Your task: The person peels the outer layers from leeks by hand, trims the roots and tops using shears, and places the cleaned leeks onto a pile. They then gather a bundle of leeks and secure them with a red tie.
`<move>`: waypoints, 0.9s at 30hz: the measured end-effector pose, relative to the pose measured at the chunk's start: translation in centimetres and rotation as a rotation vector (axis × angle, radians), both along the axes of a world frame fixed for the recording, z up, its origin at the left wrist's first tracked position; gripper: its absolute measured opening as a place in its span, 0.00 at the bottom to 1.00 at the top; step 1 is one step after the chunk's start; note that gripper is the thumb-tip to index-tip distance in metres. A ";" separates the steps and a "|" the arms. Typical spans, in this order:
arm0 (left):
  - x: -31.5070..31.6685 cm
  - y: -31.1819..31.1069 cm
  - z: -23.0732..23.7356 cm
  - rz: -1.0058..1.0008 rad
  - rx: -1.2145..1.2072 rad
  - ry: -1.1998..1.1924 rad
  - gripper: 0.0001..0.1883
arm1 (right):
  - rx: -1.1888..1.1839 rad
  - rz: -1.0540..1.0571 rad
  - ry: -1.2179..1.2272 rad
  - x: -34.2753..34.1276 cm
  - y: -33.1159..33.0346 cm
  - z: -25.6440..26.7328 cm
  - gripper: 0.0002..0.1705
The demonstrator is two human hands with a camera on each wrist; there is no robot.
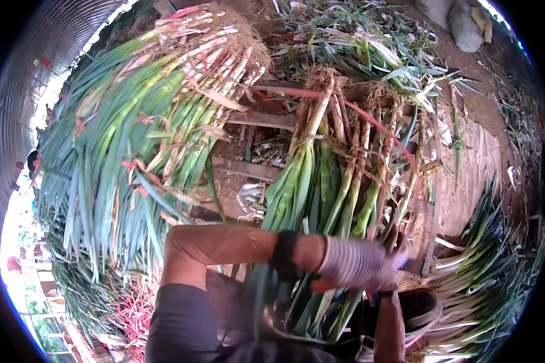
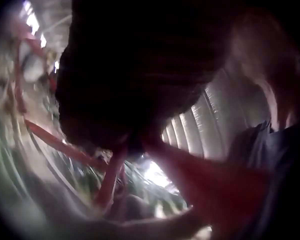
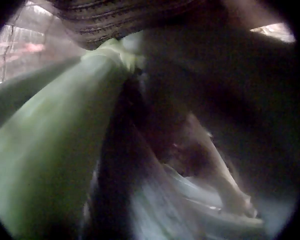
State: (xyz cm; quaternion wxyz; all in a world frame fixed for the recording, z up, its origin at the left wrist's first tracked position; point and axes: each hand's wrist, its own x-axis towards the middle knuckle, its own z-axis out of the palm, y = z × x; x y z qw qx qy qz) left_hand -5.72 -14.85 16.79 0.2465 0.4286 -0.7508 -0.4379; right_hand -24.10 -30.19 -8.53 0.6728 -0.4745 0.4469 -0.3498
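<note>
A bundle of long green onions (image 1: 297, 187) lies in front of me, roots away and leaves toward my body. My left hand (image 1: 354, 263), in a striped glove, is over the leaves at the bundle's right side. In the left wrist view it grips a red strap (image 2: 210, 185), which comes out from under the dark glove. My right hand (image 1: 399, 260) is close beside the left, partly hidden by it. A green leaf (image 3: 55, 140) passes right under the striped glove (image 3: 115, 22) in the right wrist view. The right fingers are hidden.
A large pile of green onions (image 1: 145, 103) with roots lies at the left. Trimmed leaves (image 1: 369, 42) cover the ground behind. More onions (image 1: 478, 272) with white stalks lie at the right. A red band (image 1: 369, 118) crosses the bundle near its roots, over wooden slats (image 1: 260, 119).
</note>
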 end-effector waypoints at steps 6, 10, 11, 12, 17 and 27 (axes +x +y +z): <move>-4.5 12.1 3.0 0.481 0.646 -0.078 0.08 | -0.758 0.141 0.745 0.5 1.2 4.8 0.23; -8.9 26.5 6.4 0.770 0.319 0.011 0.14 | -0.805 0.179 0.705 -0.1 0.4 2.9 0.30; -11.1 30.3 6.6 0.862 0.308 0.063 0.16 | -0.729 0.239 0.694 -0.1 -0.1 2.5 0.33; -13.3 33.0 7.8 1.025 0.594 0.285 0.17 | -0.727 0.238 0.758 -0.1 0.6 4.0 0.35; -24.3 49.1 7.5 1.562 0.639 0.606 0.20 | -0.740 0.327 0.761 -0.4 0.4 4.2 0.39; -38.9 72.2 -15.3 1.484 0.465 0.596 0.33 | -0.940 0.491 0.528 -2.7 -1.3 1.5 0.30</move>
